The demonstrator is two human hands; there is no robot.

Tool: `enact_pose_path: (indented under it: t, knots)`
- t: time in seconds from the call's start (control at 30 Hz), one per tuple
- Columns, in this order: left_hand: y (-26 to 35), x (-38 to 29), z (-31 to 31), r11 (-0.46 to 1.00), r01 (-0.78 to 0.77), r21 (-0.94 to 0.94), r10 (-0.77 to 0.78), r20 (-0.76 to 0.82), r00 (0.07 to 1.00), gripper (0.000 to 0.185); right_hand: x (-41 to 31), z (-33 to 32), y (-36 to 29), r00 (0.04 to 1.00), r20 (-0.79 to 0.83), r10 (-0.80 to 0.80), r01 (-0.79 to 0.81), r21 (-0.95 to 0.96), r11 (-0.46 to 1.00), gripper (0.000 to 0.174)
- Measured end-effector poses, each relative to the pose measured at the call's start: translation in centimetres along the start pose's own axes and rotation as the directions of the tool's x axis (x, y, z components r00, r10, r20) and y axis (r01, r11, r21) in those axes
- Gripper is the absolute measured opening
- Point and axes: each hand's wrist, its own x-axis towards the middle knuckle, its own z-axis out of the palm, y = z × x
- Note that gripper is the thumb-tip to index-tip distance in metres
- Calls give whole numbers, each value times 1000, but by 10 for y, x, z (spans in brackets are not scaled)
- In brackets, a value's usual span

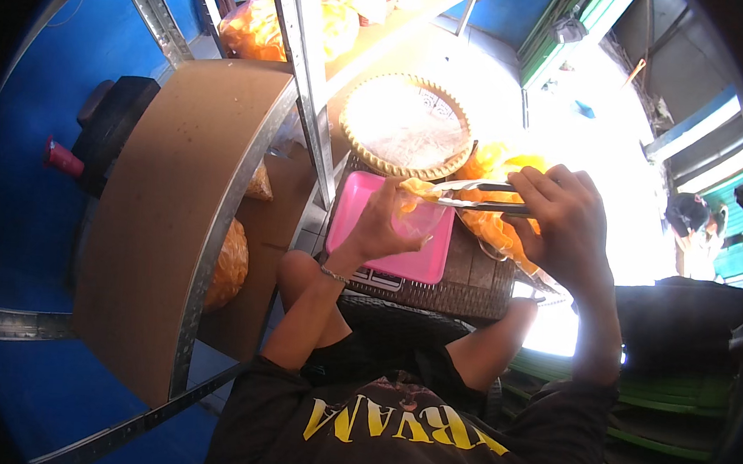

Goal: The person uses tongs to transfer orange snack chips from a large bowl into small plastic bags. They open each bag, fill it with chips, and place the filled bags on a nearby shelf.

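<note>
My left hand [377,229] holds a clear plastic bag [424,221] by its sides, with the mouth spread. My right hand [560,218] grips metal tongs [476,195] with black handles. Between the tong tips is an orange-yellow crisp [420,188], at the mouth of the bag. Below the bag lies the pink tray [430,270] of a weighing scale [375,279], set on a brown woven table [464,289]. To the right, partly behind the tongs, is a heap of orange crisps [496,224].
A round woven basket [407,170] lined with plastic stands beyond the tray. A metal shelf with a brown board [162,206] rises at my left, a bag of orange snacks [228,265] beneath it. Green slatted stacks [659,434] stand right. A person [691,219] is at the far right.
</note>
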Motion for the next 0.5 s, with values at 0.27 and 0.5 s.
enact_pose_path:
  t: [0.27,0.5]
  knots:
    - [-7,1,-4,998,8,-67,-4,61,998,96,-12,-38,32,998,-38,58,-42,336,941,39]
    - [1,1,-13,977,70,-201,-18,247,969,101,0,-30,39,987,126,-99,51,336,941,40]
